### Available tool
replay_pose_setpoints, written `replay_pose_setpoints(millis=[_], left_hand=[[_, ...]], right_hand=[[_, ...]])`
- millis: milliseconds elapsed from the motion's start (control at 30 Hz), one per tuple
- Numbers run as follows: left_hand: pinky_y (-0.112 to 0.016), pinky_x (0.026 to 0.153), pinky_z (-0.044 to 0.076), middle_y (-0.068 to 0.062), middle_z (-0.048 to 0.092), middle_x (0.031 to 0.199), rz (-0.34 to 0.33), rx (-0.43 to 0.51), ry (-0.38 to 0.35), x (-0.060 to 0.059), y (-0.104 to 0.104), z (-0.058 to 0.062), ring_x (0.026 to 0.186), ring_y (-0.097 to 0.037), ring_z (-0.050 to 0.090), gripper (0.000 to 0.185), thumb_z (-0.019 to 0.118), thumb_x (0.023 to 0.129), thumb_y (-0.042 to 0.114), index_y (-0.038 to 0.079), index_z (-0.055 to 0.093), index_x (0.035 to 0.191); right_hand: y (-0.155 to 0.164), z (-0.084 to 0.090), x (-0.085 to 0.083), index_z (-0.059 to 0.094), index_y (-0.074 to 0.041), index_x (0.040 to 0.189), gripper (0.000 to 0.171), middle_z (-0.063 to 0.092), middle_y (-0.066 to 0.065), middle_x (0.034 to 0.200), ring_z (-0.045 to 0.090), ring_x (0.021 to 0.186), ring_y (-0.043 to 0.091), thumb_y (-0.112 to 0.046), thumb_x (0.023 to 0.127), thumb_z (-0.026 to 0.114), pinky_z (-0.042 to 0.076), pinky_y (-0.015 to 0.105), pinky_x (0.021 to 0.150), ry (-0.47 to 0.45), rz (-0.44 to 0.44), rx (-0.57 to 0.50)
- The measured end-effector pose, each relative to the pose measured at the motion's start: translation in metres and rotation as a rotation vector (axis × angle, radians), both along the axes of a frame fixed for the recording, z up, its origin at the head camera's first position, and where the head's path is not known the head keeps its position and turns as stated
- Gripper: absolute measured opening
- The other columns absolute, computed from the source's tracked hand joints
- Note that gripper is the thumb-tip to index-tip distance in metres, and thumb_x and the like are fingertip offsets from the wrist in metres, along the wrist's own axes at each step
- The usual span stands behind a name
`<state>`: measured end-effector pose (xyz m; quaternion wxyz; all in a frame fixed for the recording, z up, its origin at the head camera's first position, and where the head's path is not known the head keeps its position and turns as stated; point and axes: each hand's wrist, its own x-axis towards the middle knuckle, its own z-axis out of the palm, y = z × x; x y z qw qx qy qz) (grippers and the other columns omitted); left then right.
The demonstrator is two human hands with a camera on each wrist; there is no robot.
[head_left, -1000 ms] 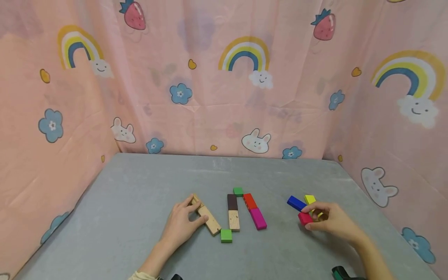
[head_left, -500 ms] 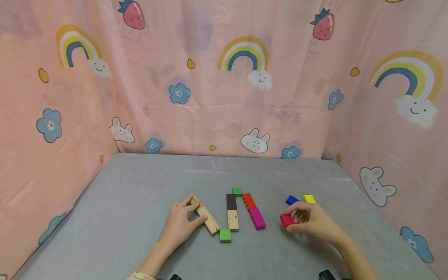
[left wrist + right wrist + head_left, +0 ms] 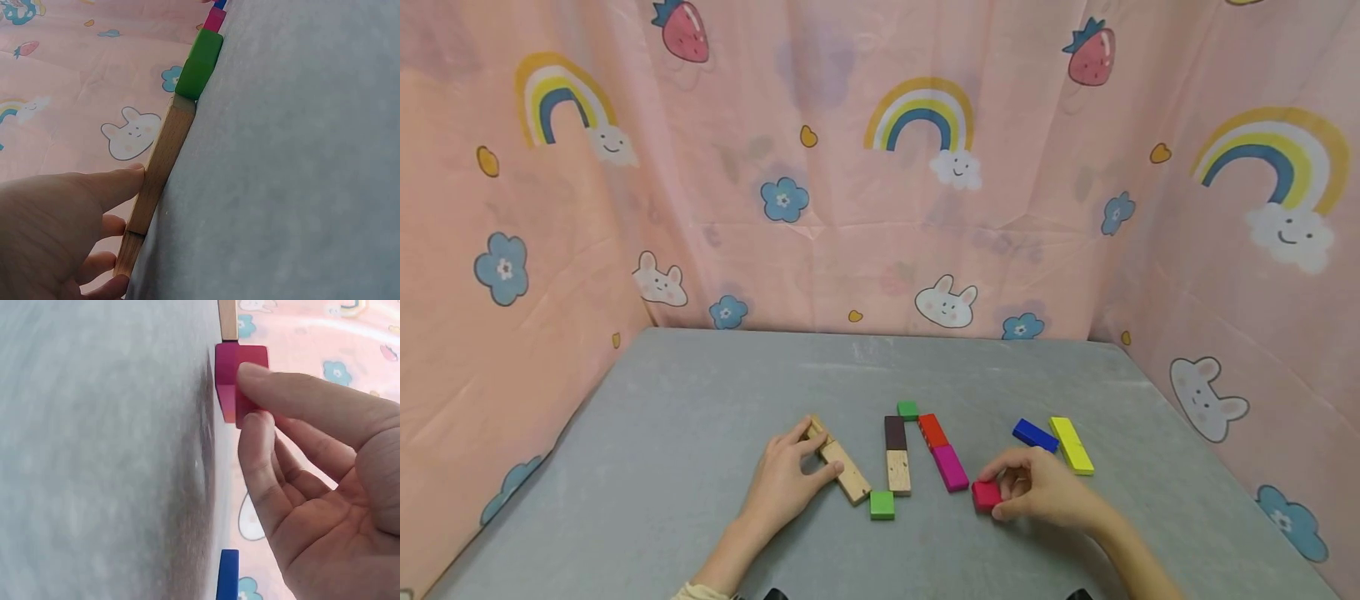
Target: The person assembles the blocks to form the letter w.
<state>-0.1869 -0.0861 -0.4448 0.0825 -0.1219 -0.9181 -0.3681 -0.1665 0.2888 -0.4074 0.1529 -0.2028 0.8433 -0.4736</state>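
Observation:
In the head view my right hand (image 3: 1033, 487) pinches a small red block (image 3: 986, 497) between thumb and fingers. The red block is just right of the near end of a magenta block (image 3: 951, 468). In the right wrist view the red block (image 3: 252, 357) overlaps the magenta block (image 3: 226, 364). My left hand (image 3: 786, 479) rests on two plain wooden blocks laid end to end, a long one (image 3: 847, 473) and a shorter one (image 3: 817, 430). In the left wrist view its thumb touches the long wooden block (image 3: 164, 165), other fingers the shorter one (image 3: 128, 255).
Green blocks (image 3: 882, 505) (image 3: 907, 410) join a zigzag with a dark brown block (image 3: 895, 433), another wooden block (image 3: 898, 472) and an orange-red block (image 3: 933, 431). A blue block (image 3: 1035, 435) and a yellow block (image 3: 1072, 446) lie to the right on the grey table (image 3: 700, 392).
My right hand has carried the red block left and nearer, from beside the blue and yellow blocks to beside the magenta block. My left hand has stayed in place.

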Motion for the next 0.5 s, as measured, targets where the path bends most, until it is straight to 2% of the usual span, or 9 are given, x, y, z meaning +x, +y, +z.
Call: replay_pose_setpoints(millis=[500], left_hand=[[-0.058,0.089,0.043,-0.020,0.045,0.146,0.002,0.001,0.013,0.0004,0.0001,0.0003,0.116,-0.040,0.049,0.056,0.078,0.085,0.038,0.004,0.067,0.128]], right_hand=[[-0.0034,-0.0014,-0.0023,0.071,0.000,0.106,0.031,0.062,0.018,0.086,0.060,0.077,0.024,-0.004,0.078,0.083,0.053,0.027,0.064,-0.049,0.016,-0.014]])
